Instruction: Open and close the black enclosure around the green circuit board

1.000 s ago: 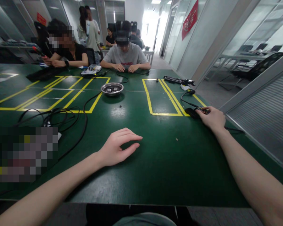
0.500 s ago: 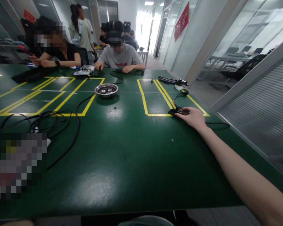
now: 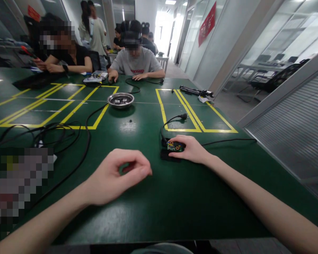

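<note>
On the green bench (image 3: 137,215), the right hand (image 3: 192,150) grips a circuit board (image 3: 175,146) in a black casing at one o'clock; the left hand (image 3: 122,176), empty and loosely curled, hovers nearby. A metal bowl (image 3: 121,101) sits toward eleven o'clock.

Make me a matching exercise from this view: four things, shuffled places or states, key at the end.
Things
1. Metal bowl
2. Black plug
3. Circuit board
4. Left hand

Places or states
A. Gripped by the right hand
B. Fingers curled, touching neither the bowl nor the board
C. Has small metal parts in it
D. At the end of a black cord

Pairs: 1-C, 2-D, 3-A, 4-B
</note>
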A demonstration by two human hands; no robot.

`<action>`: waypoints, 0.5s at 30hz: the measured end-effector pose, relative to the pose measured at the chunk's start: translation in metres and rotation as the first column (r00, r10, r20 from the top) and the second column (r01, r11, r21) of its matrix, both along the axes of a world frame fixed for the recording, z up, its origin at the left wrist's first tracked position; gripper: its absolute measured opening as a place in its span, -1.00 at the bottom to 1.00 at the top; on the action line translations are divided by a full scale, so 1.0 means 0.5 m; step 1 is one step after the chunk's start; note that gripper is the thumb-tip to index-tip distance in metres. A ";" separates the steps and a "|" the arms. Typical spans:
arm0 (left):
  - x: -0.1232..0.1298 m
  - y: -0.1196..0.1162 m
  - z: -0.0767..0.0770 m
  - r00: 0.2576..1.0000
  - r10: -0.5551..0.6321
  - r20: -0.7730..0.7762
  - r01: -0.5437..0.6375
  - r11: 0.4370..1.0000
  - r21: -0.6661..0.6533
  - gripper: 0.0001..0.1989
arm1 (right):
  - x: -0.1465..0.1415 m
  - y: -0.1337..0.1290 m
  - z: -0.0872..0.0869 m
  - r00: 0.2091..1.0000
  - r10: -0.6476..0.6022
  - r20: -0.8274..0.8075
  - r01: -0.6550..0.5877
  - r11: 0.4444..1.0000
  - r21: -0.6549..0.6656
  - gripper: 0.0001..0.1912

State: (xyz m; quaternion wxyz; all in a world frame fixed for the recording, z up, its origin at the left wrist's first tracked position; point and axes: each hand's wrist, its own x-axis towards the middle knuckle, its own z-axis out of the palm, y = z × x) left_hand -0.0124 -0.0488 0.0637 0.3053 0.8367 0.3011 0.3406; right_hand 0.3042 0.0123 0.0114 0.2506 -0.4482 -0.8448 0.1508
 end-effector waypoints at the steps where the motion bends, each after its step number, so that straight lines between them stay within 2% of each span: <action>1: 0.011 0.014 -0.007 1.000 -0.006 -0.029 0.005 1.000 -0.010 -0.77 | -0.017 -0.013 0.002 0.997 0.079 -0.002 -0.079 0.997 -0.009 -0.61; 3: 0.029 0.033 -0.031 0.999 0.020 -0.047 -0.017 0.997 0.077 -0.85 | -0.047 -0.039 0.004 0.975 0.223 -0.023 -0.223 0.975 -0.020 -0.62; 5: 0.044 0.040 -0.060 0.994 -0.025 -0.102 0.038 0.991 0.132 -0.78 | -0.068 -0.062 0.004 0.945 0.325 -0.038 -0.326 0.945 -0.032 -0.63; 7: 0.054 0.038 -0.082 0.983 -0.035 -0.182 0.065 0.984 0.166 -0.72 | -0.079 -0.075 0.003 0.926 0.376 -0.040 -0.378 0.925 -0.033 -0.69; 9: 0.060 0.033 -0.093 0.967 0.005 -0.256 0.050 0.978 0.204 -0.63 | -0.083 -0.081 0.003 0.921 0.386 -0.060 -0.387 0.922 -0.019 -0.70; 12: 0.063 0.029 -0.092 0.945 0.075 -0.318 -0.002 0.974 0.226 -0.53 | -0.084 -0.080 0.004 0.921 0.363 -0.138 -0.366 0.931 0.006 -0.63; 15: 0.062 0.031 -0.085 0.933 0.108 -0.343 -0.026 0.972 0.234 -0.53 | -0.089 -0.081 0.001 0.920 0.348 -0.183 -0.351 0.936 0.019 -0.66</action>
